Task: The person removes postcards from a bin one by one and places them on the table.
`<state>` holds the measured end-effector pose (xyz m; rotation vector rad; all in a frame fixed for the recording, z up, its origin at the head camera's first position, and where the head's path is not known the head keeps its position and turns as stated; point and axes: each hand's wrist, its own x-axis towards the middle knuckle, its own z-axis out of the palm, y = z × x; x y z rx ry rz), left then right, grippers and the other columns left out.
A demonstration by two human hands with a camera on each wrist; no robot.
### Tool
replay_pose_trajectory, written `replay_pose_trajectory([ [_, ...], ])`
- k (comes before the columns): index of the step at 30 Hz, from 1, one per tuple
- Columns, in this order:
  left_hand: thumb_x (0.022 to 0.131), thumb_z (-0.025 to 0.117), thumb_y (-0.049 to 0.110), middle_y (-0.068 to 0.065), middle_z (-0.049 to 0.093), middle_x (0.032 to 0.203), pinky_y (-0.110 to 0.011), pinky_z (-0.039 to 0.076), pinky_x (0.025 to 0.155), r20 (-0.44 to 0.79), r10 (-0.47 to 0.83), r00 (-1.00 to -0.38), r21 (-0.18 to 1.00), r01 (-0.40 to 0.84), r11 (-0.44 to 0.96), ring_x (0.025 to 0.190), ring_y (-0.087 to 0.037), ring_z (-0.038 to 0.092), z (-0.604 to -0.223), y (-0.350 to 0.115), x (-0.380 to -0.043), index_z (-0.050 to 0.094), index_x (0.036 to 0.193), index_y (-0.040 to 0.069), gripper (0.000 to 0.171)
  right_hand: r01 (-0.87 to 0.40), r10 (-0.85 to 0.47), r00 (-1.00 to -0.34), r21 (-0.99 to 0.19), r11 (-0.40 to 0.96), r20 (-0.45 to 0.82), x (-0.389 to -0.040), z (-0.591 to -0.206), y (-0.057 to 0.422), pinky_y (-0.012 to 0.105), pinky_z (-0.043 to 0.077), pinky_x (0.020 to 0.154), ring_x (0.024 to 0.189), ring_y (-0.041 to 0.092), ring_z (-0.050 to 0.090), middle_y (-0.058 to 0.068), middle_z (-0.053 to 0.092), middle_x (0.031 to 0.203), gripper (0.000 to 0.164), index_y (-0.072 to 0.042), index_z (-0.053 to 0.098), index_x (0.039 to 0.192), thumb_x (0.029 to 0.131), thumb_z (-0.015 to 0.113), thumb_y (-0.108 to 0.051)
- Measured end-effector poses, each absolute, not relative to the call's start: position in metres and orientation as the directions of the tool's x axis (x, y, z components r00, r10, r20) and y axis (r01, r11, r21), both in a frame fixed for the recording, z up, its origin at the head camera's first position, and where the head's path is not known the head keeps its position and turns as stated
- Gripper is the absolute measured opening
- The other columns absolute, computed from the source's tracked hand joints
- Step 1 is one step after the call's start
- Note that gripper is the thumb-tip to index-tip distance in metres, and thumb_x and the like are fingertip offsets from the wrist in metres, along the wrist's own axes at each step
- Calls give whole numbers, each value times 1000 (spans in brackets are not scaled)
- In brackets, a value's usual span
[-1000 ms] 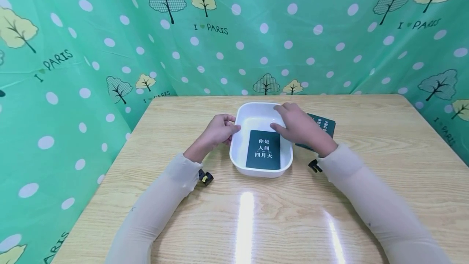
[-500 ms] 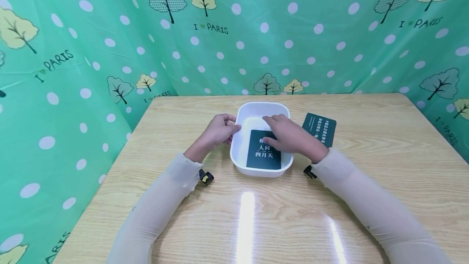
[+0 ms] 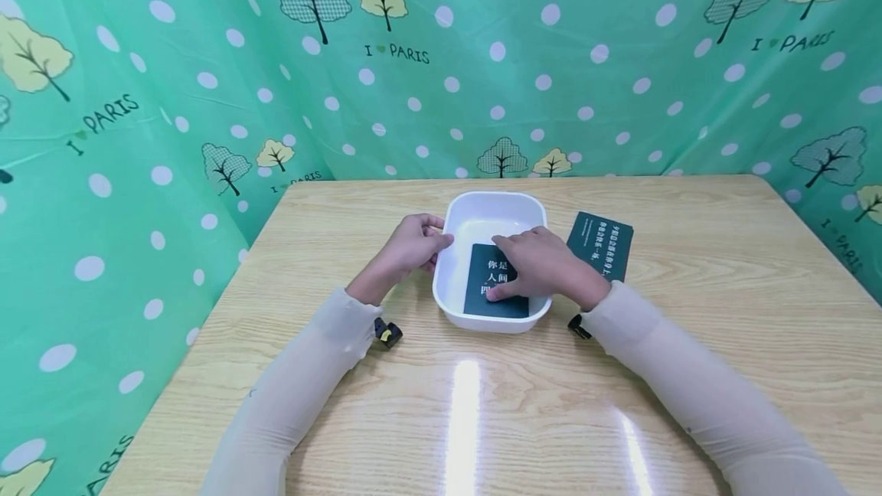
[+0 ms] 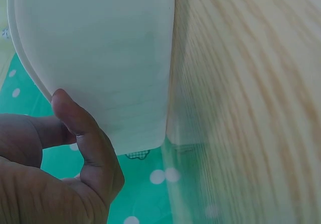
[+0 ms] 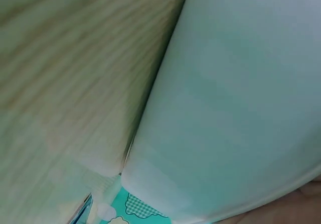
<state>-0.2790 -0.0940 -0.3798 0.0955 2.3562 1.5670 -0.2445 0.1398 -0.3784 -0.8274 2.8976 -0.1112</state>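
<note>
A white plastic basin stands on the table. My left hand grips its left rim, thumb over the edge and fingers outside; the left wrist view shows the thumb against the rim. Inside the basin, toward its near end, a dark green card with white Chinese characters lies flat. Over that card is my right hand, thumb on its face and fingers stretched near its far edge, covering its right part. In the right wrist view the basin wall hides most of this hand.
Right of the basin, another dark green card or small stack with white characters lies on the wooden table, partly behind the right forearm. A green patterned curtain hangs behind and left. Dark wrist devices are strapped at both cuffs.
The right hand has moved from the basin's right rim inward and then nearer, over the card, its thumb sliding down across the characters. The left hand and basin stay put.
</note>
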Motion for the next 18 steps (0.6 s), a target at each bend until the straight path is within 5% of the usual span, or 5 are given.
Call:
replay_pose_trajectory([
  [18, 96, 63, 15, -12, 60, 87, -49, 56, 64, -199, 231, -953, 912, -93, 400, 58, -19, 58, -380, -93, -276, 52, 123, 5, 31, -486, -495, -863, -102, 868, -98, -244, -379, 139, 44, 35, 98, 113, 27, 49, 11, 54, 130, 108, -12, 40, 148, 66, 70, -75],
])
